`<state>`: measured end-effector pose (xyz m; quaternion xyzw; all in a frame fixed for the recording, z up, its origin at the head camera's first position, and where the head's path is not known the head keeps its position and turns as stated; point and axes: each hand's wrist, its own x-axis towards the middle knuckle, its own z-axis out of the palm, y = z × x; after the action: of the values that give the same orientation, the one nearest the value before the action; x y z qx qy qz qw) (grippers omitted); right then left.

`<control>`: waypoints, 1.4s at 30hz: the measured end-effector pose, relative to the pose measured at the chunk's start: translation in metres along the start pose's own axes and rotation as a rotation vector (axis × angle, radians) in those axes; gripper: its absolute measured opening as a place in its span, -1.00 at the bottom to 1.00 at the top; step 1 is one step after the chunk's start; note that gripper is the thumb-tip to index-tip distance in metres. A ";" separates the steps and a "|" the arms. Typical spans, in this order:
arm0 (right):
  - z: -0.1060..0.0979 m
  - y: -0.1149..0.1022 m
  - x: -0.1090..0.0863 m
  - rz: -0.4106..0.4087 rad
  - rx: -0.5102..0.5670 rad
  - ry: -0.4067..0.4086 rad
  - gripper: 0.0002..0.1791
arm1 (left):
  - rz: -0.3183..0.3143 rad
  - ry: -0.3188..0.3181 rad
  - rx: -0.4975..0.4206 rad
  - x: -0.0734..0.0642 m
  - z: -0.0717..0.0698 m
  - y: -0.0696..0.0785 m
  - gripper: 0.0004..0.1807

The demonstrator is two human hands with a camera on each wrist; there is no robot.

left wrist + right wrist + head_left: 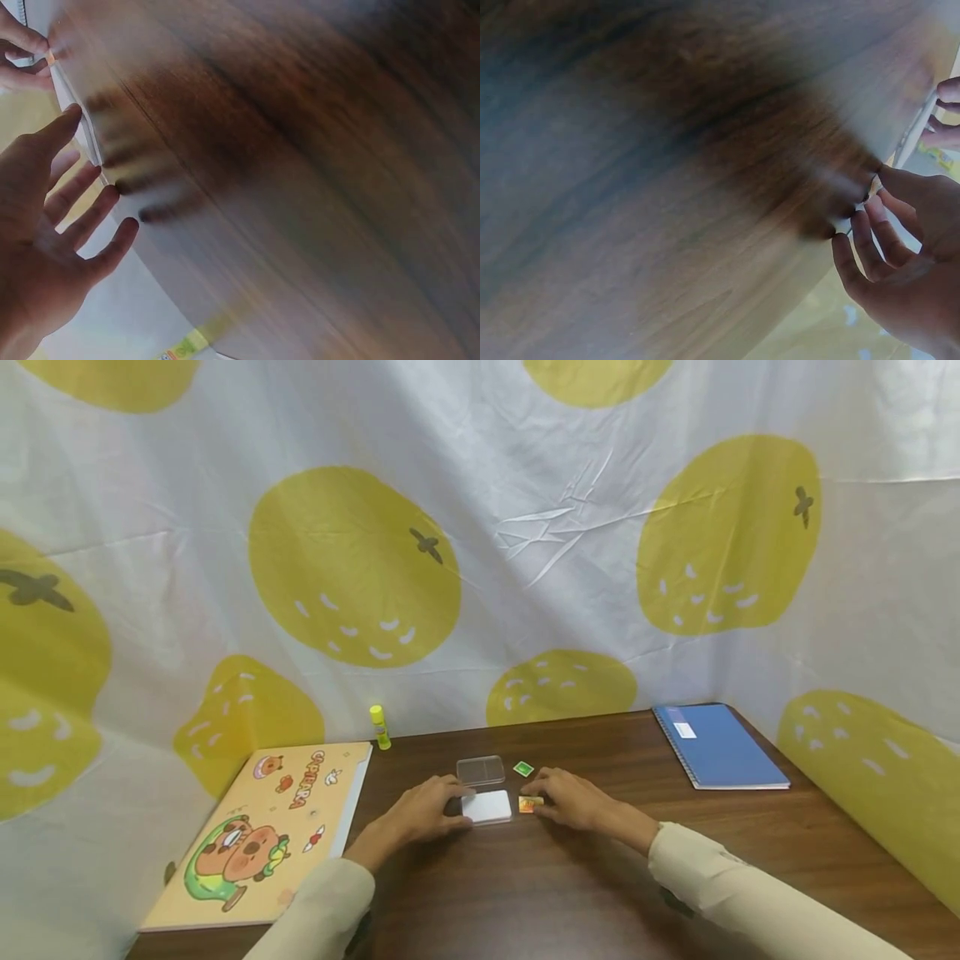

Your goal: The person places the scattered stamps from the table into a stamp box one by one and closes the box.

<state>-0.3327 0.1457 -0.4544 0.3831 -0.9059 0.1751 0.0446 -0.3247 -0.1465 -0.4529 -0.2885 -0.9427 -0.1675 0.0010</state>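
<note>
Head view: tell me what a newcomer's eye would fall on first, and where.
Probably the curtain, with its big yellow fruit, behind the table. Next, perhaps, the cartoon folder on the table's left and the blue notebook on its right. Between them, the left hand touches a small white box; the right hand, a small orange card.

On the table [510,893], a folder [258,835] lies left, a notebook [722,747] right, a box [493,821] between, its lid [480,771] behind it
</note>
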 end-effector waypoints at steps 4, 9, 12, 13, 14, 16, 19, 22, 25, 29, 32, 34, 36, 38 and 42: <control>0.000 0.002 0.002 -0.023 0.014 0.017 -0.67 | 0.003 0.018 -0.010 0.002 0.000 -0.001 -0.53; 0.001 0.005 0.005 -0.018 0.078 0.033 -0.72 | 0.016 0.039 -0.045 0.006 0.000 -0.001 -0.56; 0.001 0.006 0.007 0.008 0.113 0.034 -0.73 | 0.023 0.044 -0.053 0.008 0.000 -0.002 -0.56; 0.000 0.007 0.008 0.023 0.122 0.033 -0.72 | 0.023 0.046 -0.055 0.009 0.000 -0.002 -0.56; 0.000 0.007 0.008 0.033 0.130 0.033 -0.71 | 0.021 0.046 -0.057 0.009 0.000 -0.002 -0.55; -0.001 0.007 0.010 0.054 0.148 0.039 -0.68 | 0.014 0.048 -0.062 0.009 -0.001 -0.001 -0.55; -0.003 0.006 0.011 0.087 0.173 0.040 -0.66 | 0.002 0.050 -0.061 0.008 -0.002 -0.001 -0.55; -0.004 0.005 0.012 0.120 0.194 0.035 -0.67 | -0.012 0.050 -0.065 0.008 -0.001 -0.002 -0.55; -0.006 0.006 0.013 0.139 0.204 0.024 -0.67 | -0.012 0.055 -0.073 0.008 0.000 -0.003 -0.54; -0.008 0.007 0.014 0.143 0.216 0.010 -0.67 | -0.006 0.052 -0.066 0.009 0.001 -0.002 -0.54; -0.008 0.006 0.013 0.159 0.238 0.002 -0.69 | -0.015 0.040 -0.060 0.009 0.001 0.000 -0.54; -0.008 0.005 0.013 0.177 0.255 0.002 -0.70 | -0.018 0.037 -0.055 0.009 0.001 -0.001 -0.54; -0.007 0.004 0.013 0.187 0.256 0.008 -0.70 | -0.020 0.037 -0.052 0.009 0.002 -0.001 -0.54; -0.006 0.005 0.013 0.193 0.253 0.012 -0.71 | -0.021 0.037 -0.052 0.008 0.002 -0.002 -0.54; -0.005 0.005 0.015 0.176 0.242 0.014 -0.78 | -0.026 0.039 -0.061 0.007 0.000 -0.003 -0.54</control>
<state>-0.3474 0.1408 -0.4477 0.3034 -0.9080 0.2888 -0.0109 -0.3320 -0.1447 -0.4534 -0.2729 -0.9406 -0.2020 0.0083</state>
